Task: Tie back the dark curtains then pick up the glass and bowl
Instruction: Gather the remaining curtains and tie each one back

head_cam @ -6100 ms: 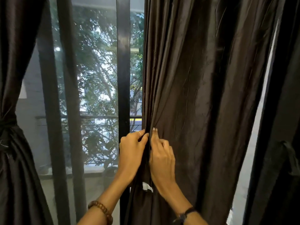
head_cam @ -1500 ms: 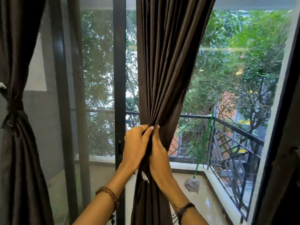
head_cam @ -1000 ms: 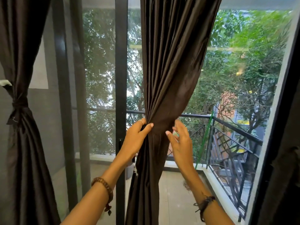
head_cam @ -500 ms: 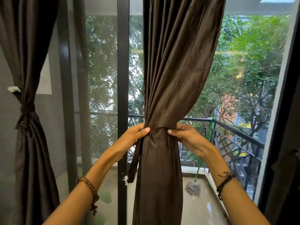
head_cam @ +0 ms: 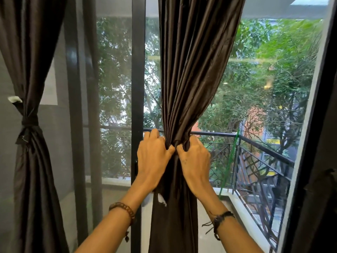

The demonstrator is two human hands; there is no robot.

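Left curtain (head_cam: 31,161): at the left edge of the frame, a dark curtain hangs already gathered and knotted at mid height, with a small white tag beside the knot.

Window frame (head_cam: 138,88): a black upright bar runs top to bottom just left of centre, with trees behind the glass.

Left hand (head_cam: 154,156): centre of the frame, fingers curled tight around the gathered cloth and what looks like one end of a tie; a bead bracelet sits on the wrist.

Middle curtain (head_cam: 191,70): falls from the top centre, pleats pinched into a narrow waist between the two hands, then hangs loose to the bottom edge.

Right hand (head_cam: 196,159): just right of the left hand, thumbs nearly touching, clamped on the same bunch of cloth; a dark cord bracelet is on the wrist.

Balcony railing (head_cam: 255,152): lower right, black metal, outside the glass.

Right curtain (head_cam: 321,198): a dark strip at the right edge; whether it is tied is too dark to tell.

Risk: the fabric looks slick, so if either grip eases before the knot is drawn snug, the pleats may slide out and fan open.

Risk: a loose knot could slip down the cloth under its own weight.

Containers: the glass and bowl are not in view, so their contents cannot be told.
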